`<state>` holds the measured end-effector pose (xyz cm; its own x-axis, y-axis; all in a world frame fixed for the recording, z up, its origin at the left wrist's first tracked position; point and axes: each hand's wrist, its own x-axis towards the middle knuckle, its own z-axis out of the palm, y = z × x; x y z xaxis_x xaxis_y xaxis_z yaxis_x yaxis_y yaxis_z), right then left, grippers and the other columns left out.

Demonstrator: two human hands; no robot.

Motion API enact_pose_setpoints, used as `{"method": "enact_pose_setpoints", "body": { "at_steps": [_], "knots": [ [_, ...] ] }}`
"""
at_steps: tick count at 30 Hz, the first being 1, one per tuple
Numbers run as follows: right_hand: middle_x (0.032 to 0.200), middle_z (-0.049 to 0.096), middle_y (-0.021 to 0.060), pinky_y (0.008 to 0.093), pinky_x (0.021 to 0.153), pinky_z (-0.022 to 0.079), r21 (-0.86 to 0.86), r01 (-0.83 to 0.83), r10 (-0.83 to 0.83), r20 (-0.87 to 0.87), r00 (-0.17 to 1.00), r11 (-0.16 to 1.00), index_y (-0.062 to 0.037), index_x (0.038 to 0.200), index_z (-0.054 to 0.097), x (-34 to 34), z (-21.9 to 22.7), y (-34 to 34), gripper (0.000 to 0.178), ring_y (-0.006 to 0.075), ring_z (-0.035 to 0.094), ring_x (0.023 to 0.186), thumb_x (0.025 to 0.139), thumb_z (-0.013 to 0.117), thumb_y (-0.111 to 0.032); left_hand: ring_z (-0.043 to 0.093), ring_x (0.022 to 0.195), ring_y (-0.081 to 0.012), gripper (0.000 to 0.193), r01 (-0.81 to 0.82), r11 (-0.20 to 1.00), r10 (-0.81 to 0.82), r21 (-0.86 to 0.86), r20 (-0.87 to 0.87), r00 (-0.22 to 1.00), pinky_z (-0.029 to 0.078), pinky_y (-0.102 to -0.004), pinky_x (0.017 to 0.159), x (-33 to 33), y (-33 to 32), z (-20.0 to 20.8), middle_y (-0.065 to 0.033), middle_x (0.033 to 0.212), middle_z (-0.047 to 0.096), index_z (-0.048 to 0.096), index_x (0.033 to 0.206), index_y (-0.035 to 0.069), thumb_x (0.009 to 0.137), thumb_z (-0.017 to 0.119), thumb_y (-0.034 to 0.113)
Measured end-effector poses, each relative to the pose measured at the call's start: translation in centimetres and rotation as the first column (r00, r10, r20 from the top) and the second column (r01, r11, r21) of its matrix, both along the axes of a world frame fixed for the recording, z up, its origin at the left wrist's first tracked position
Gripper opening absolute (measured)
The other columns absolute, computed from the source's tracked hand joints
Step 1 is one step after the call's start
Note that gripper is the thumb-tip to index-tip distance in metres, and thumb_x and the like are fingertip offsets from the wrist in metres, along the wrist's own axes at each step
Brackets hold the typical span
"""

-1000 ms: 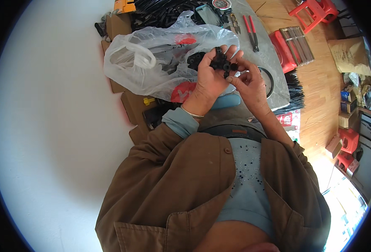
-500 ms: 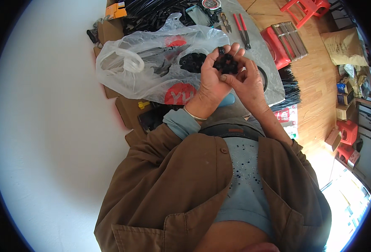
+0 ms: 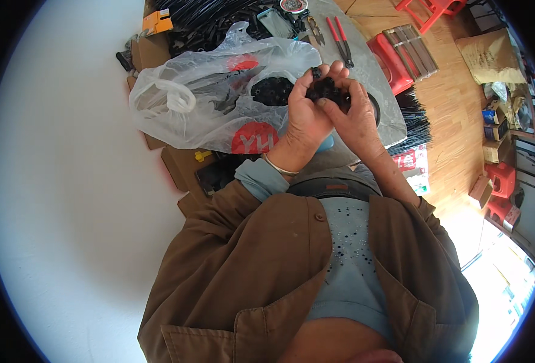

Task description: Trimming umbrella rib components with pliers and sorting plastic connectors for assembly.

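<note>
A clump of small black parts (image 3: 324, 89) lies in the palm of my left hand (image 3: 307, 112), whose fingers curl up around it. My right hand (image 3: 357, 115) meets it from the right, thumb and fingers pressed on the same parts. One small black piece (image 3: 316, 72) sits apart near the left fingertips. Just left of my hands, a clear plastic bag (image 3: 207, 124) with red print lies open on the table, and more black parts (image 3: 272, 91) show in its mouth. The exact shape of the parts is too small to make out.
Red-handled pliers (image 3: 340, 41) and small snips (image 3: 316, 30) lie on the grey table (image 3: 364, 78) beyond my hands. Bundles of thin black rods (image 3: 210, 13) fill the far left. Red stools (image 3: 390, 63) stand on the wooden floor to the right; a white wall (image 3: 68, 181) borders the left.
My right fingers have shifted slightly over the black parts, which have moved about in my left palm. The whole view has shifted a little, so the table appears farther left.
</note>
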<state>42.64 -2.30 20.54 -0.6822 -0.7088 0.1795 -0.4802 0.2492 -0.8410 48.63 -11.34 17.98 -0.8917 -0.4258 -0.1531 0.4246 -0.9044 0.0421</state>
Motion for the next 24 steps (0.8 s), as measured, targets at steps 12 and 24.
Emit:
{"method": "enact_pose_setpoints", "body": {
  "at_steps": [12, 24],
  "knots": [
    [0.091, 0.059, 0.0149, 0.0377, 0.075, 0.049, -0.005, 0.015, -0.015, -0.04, 0.999, 1.0, -0.004, 0.098, 0.06, -0.3, -0.2, 0.3, 0.031, 0.031, 0.061, 0.083, 0.074, 0.074, -0.018, 0.051, 0.114, -0.0269, 0.023, -0.027, 0.999, 0.028, -0.017, 0.055, 0.998, 0.038, -0.0419, 0.101, -0.6, 0.6, -0.1, -0.0105, 0.112, 0.061, 0.058, 0.098, 0.007, 0.092, 0.048, 0.027],
    [0.086, 0.06, 0.0121, 0.0355, 0.076, 0.048, 0.011, 0.06, -0.06, 0.011, 0.998, 0.998, -0.0051, 0.095, 0.064, -0.8, -0.8, 0.9, 0.025, 0.0272, 0.06, 0.082, 0.074, 0.073, -0.015, 0.052, 0.115, -0.0275, 0.024, -0.024, 0.999, 0.027, -0.046, 0.056, 0.998, 0.037, -0.0405, 0.103, -1.0, 1.2, -0.7, -0.0113, 0.112, 0.062, 0.058, 0.101, 0.006, 0.093, 0.046, 0.025]
  ]
}}
